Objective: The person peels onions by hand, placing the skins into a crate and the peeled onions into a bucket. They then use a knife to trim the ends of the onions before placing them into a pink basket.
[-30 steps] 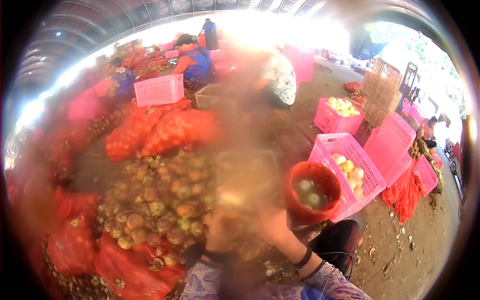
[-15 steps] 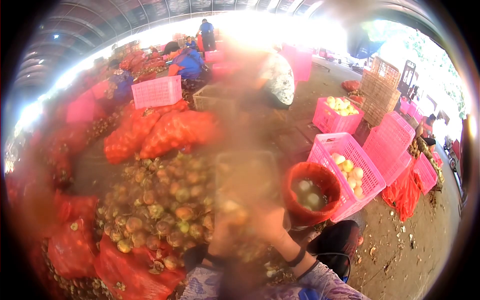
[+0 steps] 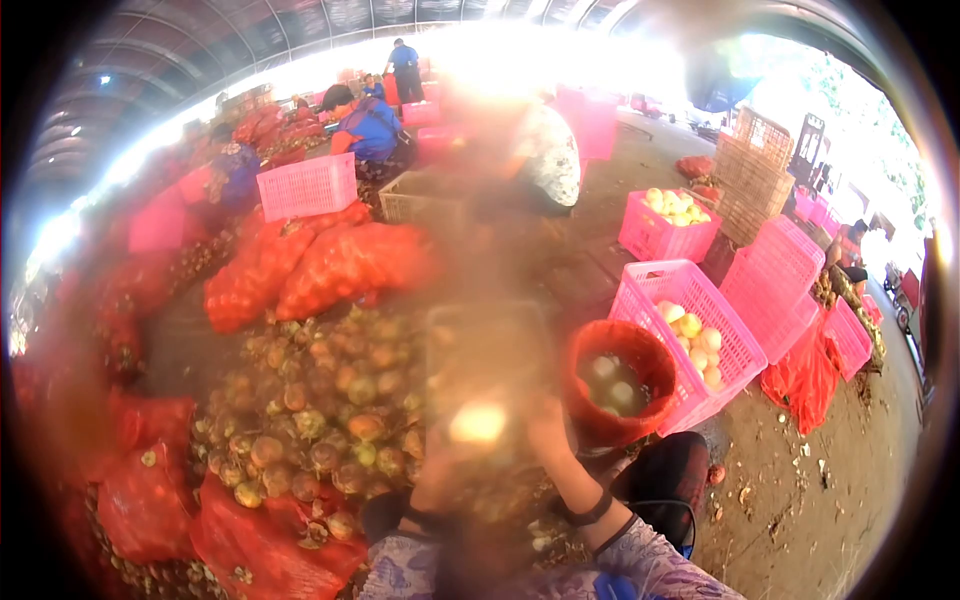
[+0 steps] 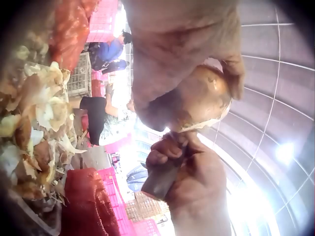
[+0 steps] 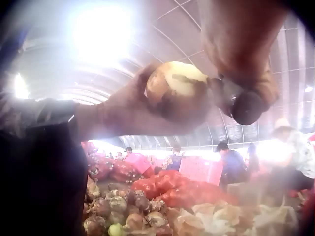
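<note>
My left hand (image 4: 187, 49) grips a partly peeled onion (image 4: 204, 96), its brown skin still on one side and a pale patch bared on top in the right wrist view. Below it in the left wrist view, my right hand (image 4: 197, 182) curls round the dark handle (image 4: 165, 177) of a small knife. The knife's working end is close against the onion and mostly hidden. In the head view a hazy smudge blurs both hands, with the onion (image 3: 478, 422) as a bright spot between them. Onion peels (image 4: 47, 118) fill a container under the hands.
To the left lies a heap of unpeeled onions (image 3: 310, 410), with red mesh sacks (image 3: 350, 265) behind. On the right stand a red-lined bucket (image 3: 625, 425) holding pale onions in liquid and a pink crate (image 3: 735, 360) of peeled onions. Several people work farther back.
The onion's bright, pale side has come into sight between the hands. My right hand has shifted slightly away from the left. The head view has turned a little.
</note>
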`<state>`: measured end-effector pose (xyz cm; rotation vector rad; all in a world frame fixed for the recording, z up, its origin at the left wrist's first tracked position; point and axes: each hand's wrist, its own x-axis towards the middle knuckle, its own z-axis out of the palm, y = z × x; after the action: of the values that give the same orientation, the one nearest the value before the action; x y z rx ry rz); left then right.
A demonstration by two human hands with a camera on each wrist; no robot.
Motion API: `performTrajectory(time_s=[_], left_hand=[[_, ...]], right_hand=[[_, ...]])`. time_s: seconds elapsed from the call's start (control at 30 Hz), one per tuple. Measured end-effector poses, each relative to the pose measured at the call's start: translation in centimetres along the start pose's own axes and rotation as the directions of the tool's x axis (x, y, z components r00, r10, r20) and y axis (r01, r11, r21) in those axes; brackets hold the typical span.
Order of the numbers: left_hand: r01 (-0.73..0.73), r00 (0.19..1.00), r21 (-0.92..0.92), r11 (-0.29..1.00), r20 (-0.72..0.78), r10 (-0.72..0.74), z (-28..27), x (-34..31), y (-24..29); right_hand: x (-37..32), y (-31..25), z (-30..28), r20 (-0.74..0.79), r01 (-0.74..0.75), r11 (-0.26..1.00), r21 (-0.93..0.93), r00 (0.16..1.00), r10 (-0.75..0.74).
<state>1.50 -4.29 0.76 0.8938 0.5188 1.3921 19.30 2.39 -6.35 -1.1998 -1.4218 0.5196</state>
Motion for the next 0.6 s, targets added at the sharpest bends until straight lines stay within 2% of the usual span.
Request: performTrajectory(time_s=[0.07,0.2,0.27,0.3,0.33,0.37,0.43,0.47,0.57,0.6], left_hand=[[0.024,0.999,0.115,0.993,0.039,-0.029,0.2,0.0,0.9],[-0.031,0.997,0.147,0.989,0.069,0.021,0.9,0.0,2.2],[0.0,0.999,0.105,0.995,0.052,-0.006,0.9,0.2,2.1],[0.014,0.999,0.082,0.996,0.045,-0.018,0.8,-0.1,2.0],[0.036,0.998,0.055,0.998,0.041,-0.038,0.8,-0.1,2.1],[0.053,0.998,0.028,0.998,0.037,-0.054,0.8,-0.2,2.1],[0.089,0.996,-0.05,0.995,0.031,-0.088,0.7,-0.9,1.9],[0.104,0.994,-0.088,0.991,0.03,-0.101,0.6,-1.2,1.8],[0.138,0.99,-0.19,0.972,0.058,-0.129,0.5,-1.3,1.4],[0.144,0.989,-0.228,0.963,0.077,-0.129,0.4,-1.3,1.2]], right_hand=[[-0.1,2.2,0.0,0.012,-0.006,0.998,-0.063,1.0,0.007],[-0.3,5.2,-0.3,0.09,0.019,0.969,-0.247,0.996,0.004],[0.1,2.0,-0.4,0.106,0.052,0.964,-0.261,0.994,-0.025],[0.3,-3.3,-1.0,0.133,-0.06,0.998,0.024,0.99,0.056],[0.6,-6.9,-1.3,0.187,-0.179,0.936,0.303,0.974,0.126],[1.2,-7.7,-1.4,0.187,-0.158,0.934,0.32,0.977,0.101],[2.2,-8.5,-2.3,0.432,-0.153,0.968,0.197,0.9,0.054],[2.4,-9.9,-2.5,0.41,-0.153,0.969,0.193,0.91,0.062],[2.2,-4.7,-1.6,0.404,-0.146,0.959,0.244,0.914,0.037],[2.1,-5.2,-1.6,0.405,-0.146,0.959,0.244,0.914,0.037]])
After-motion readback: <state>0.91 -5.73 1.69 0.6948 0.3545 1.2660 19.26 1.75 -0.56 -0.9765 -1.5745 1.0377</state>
